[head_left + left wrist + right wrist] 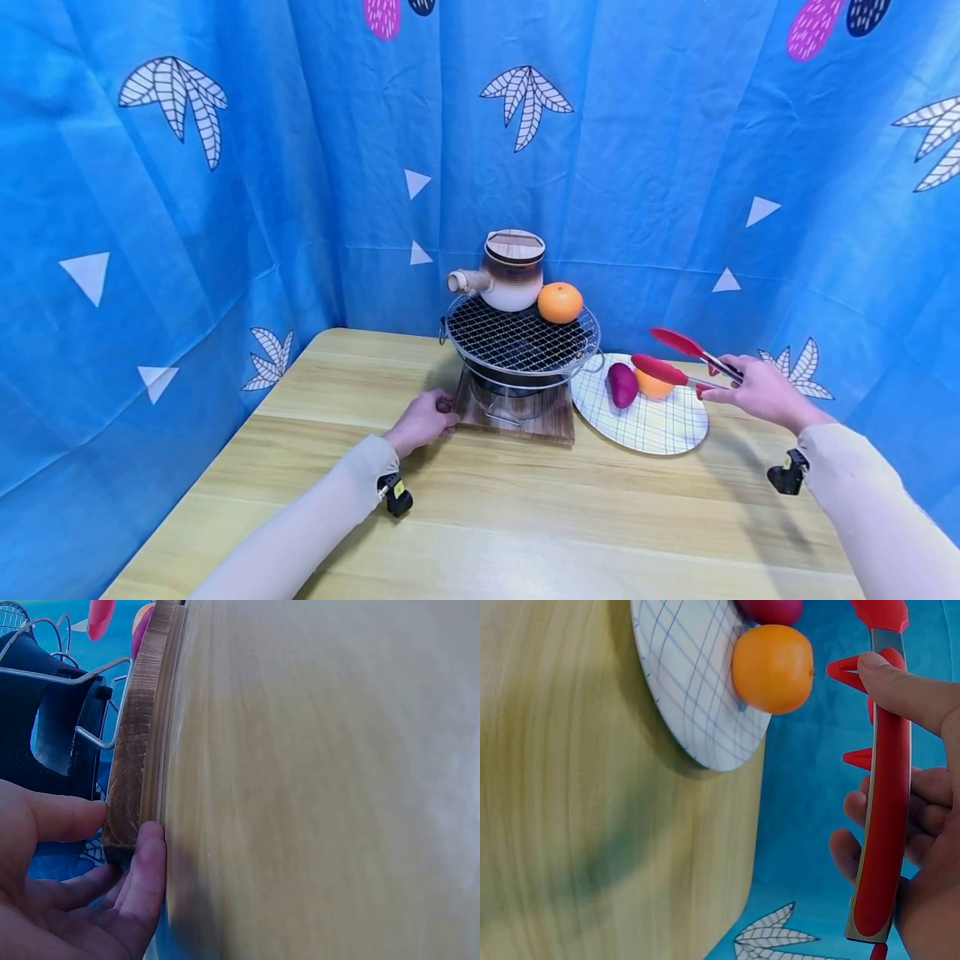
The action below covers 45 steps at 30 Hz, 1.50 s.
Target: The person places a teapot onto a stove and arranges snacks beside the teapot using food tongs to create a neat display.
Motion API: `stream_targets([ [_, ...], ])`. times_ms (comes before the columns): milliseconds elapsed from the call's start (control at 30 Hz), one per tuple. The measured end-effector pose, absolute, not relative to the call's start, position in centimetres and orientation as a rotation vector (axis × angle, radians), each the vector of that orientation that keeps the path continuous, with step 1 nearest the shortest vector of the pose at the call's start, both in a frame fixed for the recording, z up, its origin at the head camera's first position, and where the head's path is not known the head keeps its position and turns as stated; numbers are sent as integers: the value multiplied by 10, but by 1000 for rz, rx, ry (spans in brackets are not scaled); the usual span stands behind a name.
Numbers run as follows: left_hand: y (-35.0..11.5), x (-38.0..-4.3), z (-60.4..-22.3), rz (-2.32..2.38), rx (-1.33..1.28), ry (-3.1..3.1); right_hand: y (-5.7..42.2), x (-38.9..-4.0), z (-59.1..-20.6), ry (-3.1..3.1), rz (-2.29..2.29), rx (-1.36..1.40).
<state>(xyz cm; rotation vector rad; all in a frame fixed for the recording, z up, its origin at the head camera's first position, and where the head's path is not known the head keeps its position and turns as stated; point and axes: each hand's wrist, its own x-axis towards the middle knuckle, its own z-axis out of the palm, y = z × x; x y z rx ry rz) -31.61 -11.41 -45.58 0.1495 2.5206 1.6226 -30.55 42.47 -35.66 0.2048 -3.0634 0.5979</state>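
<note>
My left hand [423,421] grips the near left corner of the dark wooden board [553,429], thumb on its top face and fingers at its lower edge in the left wrist view. On that board stands a small stove with a round wire grill [502,337]. An orange [560,302] sits on the grill beside a lidded clay pot [513,287]. Off to the right, my right hand [765,392] holds red-tipped tongs [889,802], spread apart over the plate [637,433]. A purple sweet-potato-like piece [622,385] and another orange [772,669] lie on the plate.
The pale wooden table [480,517] carries everything. A blue patterned curtain [645,167] hangs behind and at both sides, close to the table's back edge. The pot's side handle [467,281] points left, and a wire loop [592,362] juts from the grill toward the plate.
</note>
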Motion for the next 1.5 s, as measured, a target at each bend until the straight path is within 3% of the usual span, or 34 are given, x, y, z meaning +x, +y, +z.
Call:
stream_targets([
  [1500,-116,-318,-458,1643,161,2485,446,-299,-395,-3094,616,168],
])
